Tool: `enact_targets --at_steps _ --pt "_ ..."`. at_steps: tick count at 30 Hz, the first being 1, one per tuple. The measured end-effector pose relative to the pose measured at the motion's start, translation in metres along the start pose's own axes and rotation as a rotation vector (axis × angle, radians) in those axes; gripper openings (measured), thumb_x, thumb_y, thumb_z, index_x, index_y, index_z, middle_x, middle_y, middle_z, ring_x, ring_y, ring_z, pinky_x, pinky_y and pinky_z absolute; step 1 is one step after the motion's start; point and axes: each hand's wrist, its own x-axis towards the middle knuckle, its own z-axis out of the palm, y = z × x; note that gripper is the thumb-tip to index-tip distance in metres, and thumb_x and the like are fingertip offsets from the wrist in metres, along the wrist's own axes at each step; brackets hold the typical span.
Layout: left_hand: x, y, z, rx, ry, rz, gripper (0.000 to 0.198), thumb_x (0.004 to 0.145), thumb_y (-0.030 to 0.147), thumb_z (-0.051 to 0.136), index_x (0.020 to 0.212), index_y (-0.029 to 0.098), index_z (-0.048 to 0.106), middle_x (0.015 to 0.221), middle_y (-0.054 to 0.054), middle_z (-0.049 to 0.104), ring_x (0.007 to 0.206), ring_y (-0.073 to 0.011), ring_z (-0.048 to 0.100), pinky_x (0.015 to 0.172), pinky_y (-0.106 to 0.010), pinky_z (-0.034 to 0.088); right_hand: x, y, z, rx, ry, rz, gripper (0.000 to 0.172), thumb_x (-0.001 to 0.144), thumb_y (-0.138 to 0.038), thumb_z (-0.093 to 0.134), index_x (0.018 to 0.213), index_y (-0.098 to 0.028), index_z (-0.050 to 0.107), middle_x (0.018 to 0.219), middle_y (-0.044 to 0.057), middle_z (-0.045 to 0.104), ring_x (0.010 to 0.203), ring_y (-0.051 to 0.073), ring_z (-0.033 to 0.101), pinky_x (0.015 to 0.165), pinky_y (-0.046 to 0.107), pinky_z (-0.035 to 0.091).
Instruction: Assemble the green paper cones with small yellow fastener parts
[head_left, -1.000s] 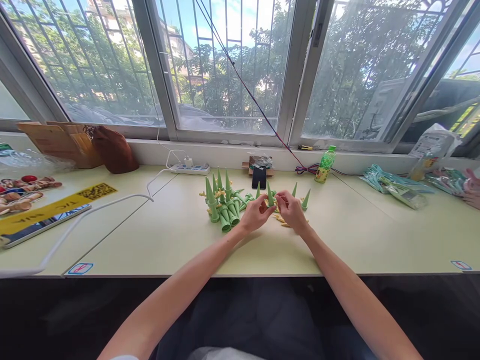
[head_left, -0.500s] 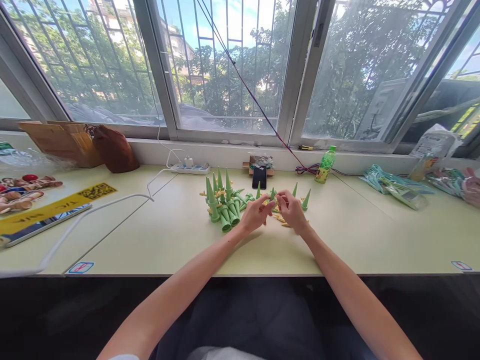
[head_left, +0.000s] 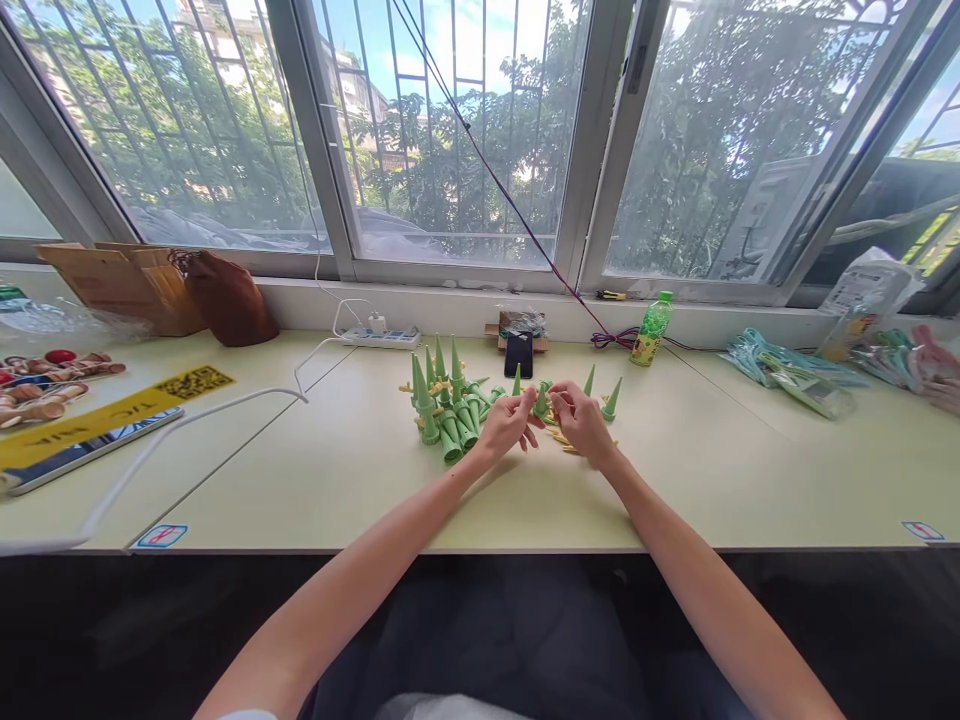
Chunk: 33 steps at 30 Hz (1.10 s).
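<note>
My left hand (head_left: 504,425) is closed around a green cone-shaped plastic watering spike (head_left: 541,402), which points upward. My right hand (head_left: 585,425) pinches at the spike's right side. What its fingertips hold is too small to make out. Left of my hands is a cluster of green spikes (head_left: 457,398), some upright and some lying, with small yellow valves (head_left: 406,388) on several. Slim yellow pieces (head_left: 574,448) lie under my right hand, partly hidden. More green spikes stand behind my hands, one of them (head_left: 612,400) to the right.
Behind the spikes lies a black phone (head_left: 519,355) by a small box. A green bottle (head_left: 652,330) stands back right, near packaged teal items (head_left: 787,368). A power strip (head_left: 381,338) with a white cable (head_left: 217,400) is back left. Wooden toys (head_left: 52,385) lie far left.
The spike and my left hand have shifted slightly left and down, and the left fingers have drawn in a little. My right hand stays almost in place beside the spike.
</note>
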Motion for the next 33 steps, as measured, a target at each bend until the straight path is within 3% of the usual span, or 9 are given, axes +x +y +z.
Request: enact_targets --at_steps 9,12,15,19,33 --pt "0.0003 -0.0016 -0.0012 -0.003 0.016 0.023 0.059 0.082 0.07 0.051 0.077 0.012 0.059 0.069 -0.009 0.071 0.041 -0.0142 0.063 0.032 -0.02 0.043 -0.0013 -0.0033 -0.0012 0.013 -0.033 0.002 0.031 0.096 -0.047 0.043 0.1 -0.02 0.056 0.068 0.002 0.061 0.055 0.016 0.054 0.054 0.027 0.042" --pt "-0.0006 0.0007 -0.0007 0.004 0.014 0.02 0.06 0.082 0.069 0.052 0.083 0.01 0.063 0.071 -0.009 0.071 0.041 -0.014 0.062 0.031 -0.02 0.043 -0.0007 -0.003 -0.0013 0.008 -0.021 -0.002 0.031 0.095 -0.047 0.043 0.101 -0.019 0.057 0.068 0.002 0.061 0.056 0.016 0.055 0.056 0.028 0.043" --pt "-0.0018 0.0036 -0.0002 0.021 0.001 0.026 0.061 0.083 0.067 0.053 0.104 0.011 0.066 0.077 -0.009 0.072 0.041 -0.013 0.062 0.032 -0.019 0.044 0.0001 -0.0012 -0.0009 0.015 -0.007 0.005 0.032 0.095 -0.047 0.043 0.103 -0.019 0.057 0.069 0.003 0.062 0.056 0.016 0.055 0.057 0.028 0.045" --pt "-0.0025 0.0059 -0.0007 0.026 -0.004 0.011 0.063 0.084 0.064 0.055 0.125 0.016 0.056 0.082 -0.008 0.072 0.041 -0.0115 0.062 0.035 -0.019 0.045 0.0007 0.0013 -0.0001 0.015 0.004 0.009 0.032 0.095 -0.046 0.044 0.104 -0.018 0.057 0.072 0.004 0.063 0.058 0.016 0.057 0.058 0.028 0.046" --pt "-0.0021 0.0027 -0.0021 0.046 -0.032 0.046 0.062 0.08 0.058 0.065 0.12 0.016 0.047 0.094 -0.007 0.064 0.045 -0.0102 0.062 0.035 -0.022 0.047 0.0003 0.0014 -0.001 -0.01 0.009 0.015 0.03 0.095 -0.044 0.042 0.101 -0.019 0.058 0.068 0.001 0.058 0.05 0.013 0.048 0.054 0.026 0.039"
